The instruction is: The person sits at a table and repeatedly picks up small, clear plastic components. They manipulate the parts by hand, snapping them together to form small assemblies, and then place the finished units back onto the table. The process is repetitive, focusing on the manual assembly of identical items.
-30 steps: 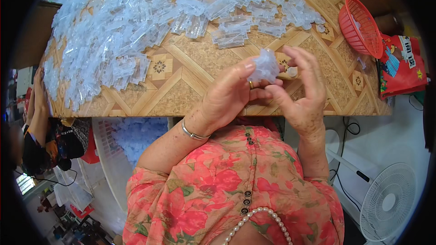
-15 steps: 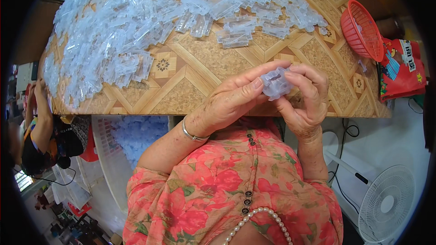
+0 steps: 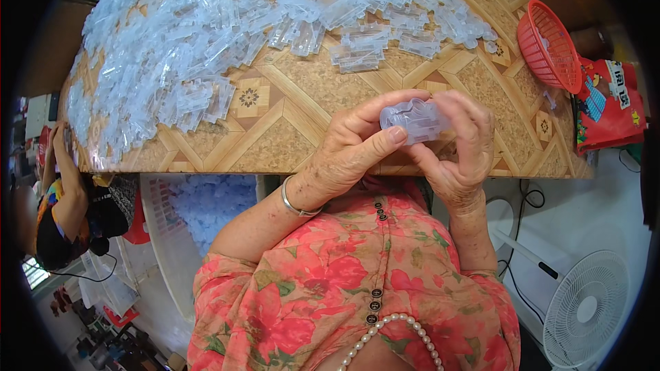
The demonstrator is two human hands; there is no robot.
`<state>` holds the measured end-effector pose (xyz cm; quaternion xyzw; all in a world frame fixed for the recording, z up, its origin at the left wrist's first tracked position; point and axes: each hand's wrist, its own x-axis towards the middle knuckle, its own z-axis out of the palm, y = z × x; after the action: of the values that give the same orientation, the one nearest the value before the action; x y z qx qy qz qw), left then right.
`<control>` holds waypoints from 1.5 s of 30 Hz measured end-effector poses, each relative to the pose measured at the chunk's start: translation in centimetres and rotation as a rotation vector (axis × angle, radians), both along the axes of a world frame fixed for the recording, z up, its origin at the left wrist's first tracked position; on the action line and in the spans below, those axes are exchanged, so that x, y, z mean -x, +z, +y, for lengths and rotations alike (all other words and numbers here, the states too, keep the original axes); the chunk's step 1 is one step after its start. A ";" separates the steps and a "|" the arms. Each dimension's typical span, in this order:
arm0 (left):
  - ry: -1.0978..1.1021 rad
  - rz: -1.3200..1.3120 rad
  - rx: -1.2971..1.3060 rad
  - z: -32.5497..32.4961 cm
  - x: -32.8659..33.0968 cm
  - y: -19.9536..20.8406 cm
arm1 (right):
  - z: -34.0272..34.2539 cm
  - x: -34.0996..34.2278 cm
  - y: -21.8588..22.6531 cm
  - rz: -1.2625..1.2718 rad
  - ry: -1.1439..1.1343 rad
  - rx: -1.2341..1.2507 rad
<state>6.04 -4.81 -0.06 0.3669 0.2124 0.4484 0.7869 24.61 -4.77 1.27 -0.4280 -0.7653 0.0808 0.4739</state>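
Fingers, left hand (image 3: 350, 145): pinching clear plastic piece (image 3: 421, 122), centre of frame. Right hand (image 3: 470, 148): fingers curved about piece's right end, grip unclear. Handling: light, even thumb pressure; walls seem thin. Loose plastic parts (image 3: 206, 41): upper left.

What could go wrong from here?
The clear piece is in the left hand, with the right hand at its other end, close to the table's near edge: it might slip and drop. The loose pile reaches close to the left edge; a bump could knock some off.
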 end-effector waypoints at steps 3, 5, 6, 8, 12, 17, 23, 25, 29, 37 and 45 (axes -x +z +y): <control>0.005 -0.069 -0.014 -0.2 -0.3 -0.1 | 0.1 -0.5 -0.2 -0.036 0.009 -0.019; -0.007 -0.126 0.003 -0.1 -0.3 0.0 | 0.1 -0.7 -0.3 -0.059 0.031 -0.028; -0.022 -0.172 0.040 0.1 -0.3 0.0 | 0.1 -0.7 -0.3 -0.050 0.036 -0.020; -0.035 -0.194 0.072 0.2 -0.3 0.3 | 0.2 -0.7 -0.4 -0.019 0.050 0.002; -0.043 -0.147 0.059 0.1 -0.3 0.0 | 0.0 -0.7 -0.6 0.046 0.087 0.047; -0.043 -0.169 0.076 0.0 -0.5 0.0 | 0.1 -0.7 -0.5 0.051 0.097 0.041; -0.017 -0.207 0.106 -0.1 -0.8 -0.1 | 0.0 -0.5 -1.4 0.094 0.105 0.032; -0.006 -0.200 0.095 -0.1 -0.8 -0.2 | 0.0 -0.4 -1.5 0.099 0.096 0.019; 0.029 -0.206 0.048 -0.3 -0.8 -0.5 | 0.2 0.0 -1.3 0.069 0.077 -0.006; 0.069 -0.330 0.169 -0.4 -1.4 0.3 | 0.4 0.9 -1.5 0.091 0.011 -0.117; 0.098 -0.413 0.219 0.2 -2.2 -0.6 | 0.3 1.0 -2.8 0.203 0.034 0.040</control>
<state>8.24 -4.58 -0.66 0.1689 0.1117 0.5258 0.8262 23.60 -4.44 -1.54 -0.4139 -0.7188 0.1469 0.5390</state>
